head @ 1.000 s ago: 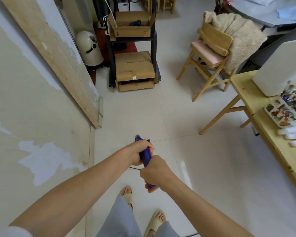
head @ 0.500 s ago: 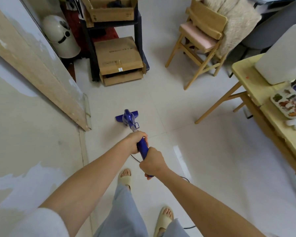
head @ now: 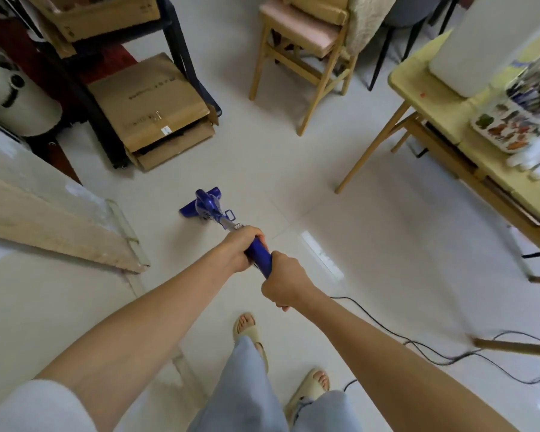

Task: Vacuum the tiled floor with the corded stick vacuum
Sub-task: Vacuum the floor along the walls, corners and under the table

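The blue stick vacuum [head: 207,207] stands with its floor head on the pale tiled floor [head: 371,244], a short way in front of my feet. Its blue handle [head: 260,257] slants back toward me. My left hand [head: 242,248] grips the upper part of the handle. My right hand [head: 283,283] grips the handle's lower end just behind it. The black cord [head: 418,347] trails from under my right arm across the tiles to the right.
A leaning wooden board [head: 60,219] runs along the left. A black shelf with cardboard boxes [head: 150,104] and a white bin [head: 10,98] stand at the back left. A wooden chair [head: 306,48] is straight ahead, a yellow table [head: 468,145] at the right.
The vacuum head has slid forward and come into sight past my hands. My view has tipped down and stepped ahead, so shelf, chair and table look nearer. Both hands keep their grip.
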Action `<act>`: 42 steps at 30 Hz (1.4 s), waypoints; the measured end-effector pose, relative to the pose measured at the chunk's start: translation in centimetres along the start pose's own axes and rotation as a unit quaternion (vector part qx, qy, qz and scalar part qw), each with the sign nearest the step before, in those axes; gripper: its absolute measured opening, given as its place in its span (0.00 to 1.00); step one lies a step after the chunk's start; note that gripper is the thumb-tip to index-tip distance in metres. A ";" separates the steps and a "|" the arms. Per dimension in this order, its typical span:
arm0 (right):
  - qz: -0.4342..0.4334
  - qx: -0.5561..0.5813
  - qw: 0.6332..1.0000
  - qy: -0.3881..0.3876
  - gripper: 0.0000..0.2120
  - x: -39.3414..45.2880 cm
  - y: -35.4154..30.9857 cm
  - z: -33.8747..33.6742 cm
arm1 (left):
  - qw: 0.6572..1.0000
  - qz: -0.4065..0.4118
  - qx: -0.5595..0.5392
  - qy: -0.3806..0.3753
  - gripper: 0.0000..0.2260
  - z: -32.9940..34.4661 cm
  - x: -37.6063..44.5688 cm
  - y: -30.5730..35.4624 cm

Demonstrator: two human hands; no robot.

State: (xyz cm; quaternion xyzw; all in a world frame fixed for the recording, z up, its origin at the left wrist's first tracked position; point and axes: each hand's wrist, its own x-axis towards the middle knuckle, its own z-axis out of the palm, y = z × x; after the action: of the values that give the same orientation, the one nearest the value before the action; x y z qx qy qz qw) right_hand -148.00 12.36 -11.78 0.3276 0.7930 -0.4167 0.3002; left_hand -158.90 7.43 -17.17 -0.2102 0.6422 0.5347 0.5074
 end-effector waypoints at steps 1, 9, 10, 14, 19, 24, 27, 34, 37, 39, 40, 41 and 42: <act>0.004 0.005 1.000 0.002 0.18 -1.0 0.6 0.1 | 1.000 -0.001 0.008 -0.007 0.14 0.4 -0.7 -0.6; 0.030 0.001 0.999 0.012 0.12 -7.8 6.5 0.9 | 0.999 -0.011 0.026 -0.034 0.10 5.0 -5.5 -7.1; 0.032 0.006 0.999 0.015 0.12 -9.4 7.8 1.1 | 0.999 -0.009 0.031 -0.038 0.10 5.9 -6.5 -8.5; 0.050 0.017 0.998 0.013 0.14 -14.5 10.9 1.7 | 0.998 -0.019 0.033 -0.048 0.10 8.4 -9.4 -12.8; 0.061 0.074 0.995 0.004 0.11 -20.8 12.5 2.3 | 0.995 -0.042 0.055 -0.078 0.08 10.1 -12.9 -15.7; 0.074 0.186 0.980 -0.002 0.09 -22.6 11.8 4.5 | 0.984 -0.075 0.128 -0.096 0.04 9.6 -14.3 -16.2; 0.082 0.235 0.968 0.023 0.06 -20.8 11.0 5.3 | 0.984 -0.067 0.146 -0.075 0.05 8.9 -13.7 -15.0; 0.083 0.214 0.972 0.041 0.13 -17.1 10.2 6.1 | 0.990 -0.027 0.136 -0.038 0.13 8.0 -10.7 -14.1; 0.087 0.216 0.972 0.042 0.11 -16.1 9.4 4.1 | 0.986 -0.039 0.152 -0.058 0.15 8.5 -9.5 -11.8; 0.092 0.237 0.966 0.051 0.12 -14.3 7.6 2.3 | 0.982 -0.043 0.173 -0.062 0.12 8.7 -8.0 -8.9; 0.092 0.245 0.964 0.054 0.12 -13.6 6.8 1.5 | 0.981 -0.044 0.179 -0.065 0.11 8.7 -7.5 -7.6; 0.092 0.250 0.962 0.057 0.12 -12.3 5.8 0.7 | 0.980 -0.043 0.180 -0.072 0.11 8.6 -6.7 -6.0; 0.095 0.253 0.961 0.060 0.12 -10.5 4.3 -0.1 | 0.981 -0.037 0.177 -0.076 0.11 8.3 -5.4 -3.9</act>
State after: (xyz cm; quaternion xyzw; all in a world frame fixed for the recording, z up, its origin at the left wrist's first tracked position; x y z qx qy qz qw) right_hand -138.37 11.56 -5.87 0.4912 0.6437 -0.5526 0.1973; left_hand -150.06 12.07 -13.60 -0.0996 0.6778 0.4080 0.6035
